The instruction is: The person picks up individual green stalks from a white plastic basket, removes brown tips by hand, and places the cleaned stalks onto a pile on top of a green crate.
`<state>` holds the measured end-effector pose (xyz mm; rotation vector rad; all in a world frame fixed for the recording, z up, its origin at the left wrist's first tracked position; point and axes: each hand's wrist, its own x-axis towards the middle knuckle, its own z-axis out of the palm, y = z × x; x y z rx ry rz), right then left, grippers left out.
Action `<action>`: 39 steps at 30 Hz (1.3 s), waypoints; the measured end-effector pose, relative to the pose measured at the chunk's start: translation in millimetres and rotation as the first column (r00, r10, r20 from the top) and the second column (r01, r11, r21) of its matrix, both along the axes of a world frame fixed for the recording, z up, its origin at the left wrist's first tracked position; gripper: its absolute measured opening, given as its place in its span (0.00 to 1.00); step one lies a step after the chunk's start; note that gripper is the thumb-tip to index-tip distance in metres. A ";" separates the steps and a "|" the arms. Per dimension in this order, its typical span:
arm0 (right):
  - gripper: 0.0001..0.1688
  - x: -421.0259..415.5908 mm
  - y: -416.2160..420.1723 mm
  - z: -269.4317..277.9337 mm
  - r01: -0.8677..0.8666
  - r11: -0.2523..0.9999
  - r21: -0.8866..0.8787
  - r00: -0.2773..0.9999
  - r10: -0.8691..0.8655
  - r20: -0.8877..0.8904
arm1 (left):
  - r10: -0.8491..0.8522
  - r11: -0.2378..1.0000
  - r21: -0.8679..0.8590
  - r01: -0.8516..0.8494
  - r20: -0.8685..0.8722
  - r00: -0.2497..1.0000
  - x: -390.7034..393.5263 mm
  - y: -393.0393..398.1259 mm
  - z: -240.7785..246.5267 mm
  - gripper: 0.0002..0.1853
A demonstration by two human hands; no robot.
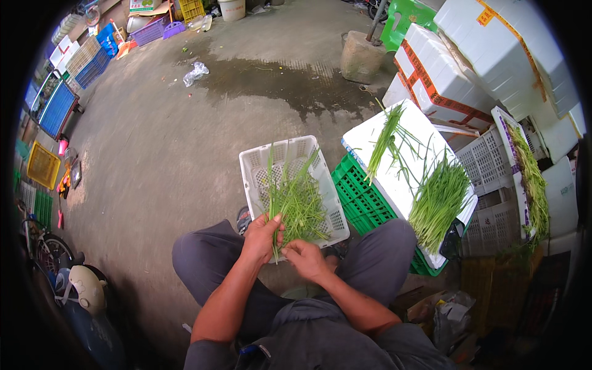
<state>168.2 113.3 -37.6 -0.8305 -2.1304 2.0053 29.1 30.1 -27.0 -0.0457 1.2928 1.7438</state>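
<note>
My left hand (264, 237) grips a small bunch of garlic chives (273, 194), its leaf tips pointing away from me and its stem ends below my fingers. Beside those stem ends is my right hand (304, 260), thumb and forefinger drawn together; whether a strand is between them is too small to tell. Both hands are over the near edge of a white plastic basket (340, 217) between my knees. Loose green leaves (303, 210) lie inside it. To the right, a white foam board (370, 138) carries a small chive bunch (386, 138) and a larger pile (439, 201).
Under the board stands a green plastic crate (363, 196). Foam boxes (444, 74) are stacked at the right, near a foam tray of greens (532, 185). A concrete-based post (363, 58) stands ahead. A blue cart (58, 108) and a helmet (87, 289) are at left.
</note>
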 end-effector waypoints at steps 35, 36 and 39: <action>0.14 23.4 246.3 51.1 0.661 0.737 0.138 0.749 -0.639 -0.176 | 0.031 0.999 0.020 -0.030 -0.038 0.999 -20.1 -17.4 20.8 0.11; 0.15 20.9 248.3 50.2 0.618 0.742 0.260 0.784 -0.606 -0.132 | 0.071 0.997 0.037 -0.071 -0.012 0.997 -20.2 -17.1 22.5 0.12; 0.20 9.6 255.0 33.2 0.215 0.546 0.810 0.872 -0.480 0.092 | 0.072 0.994 0.086 -0.074 0.027 0.997 -17.3 -11.6 28.4 0.11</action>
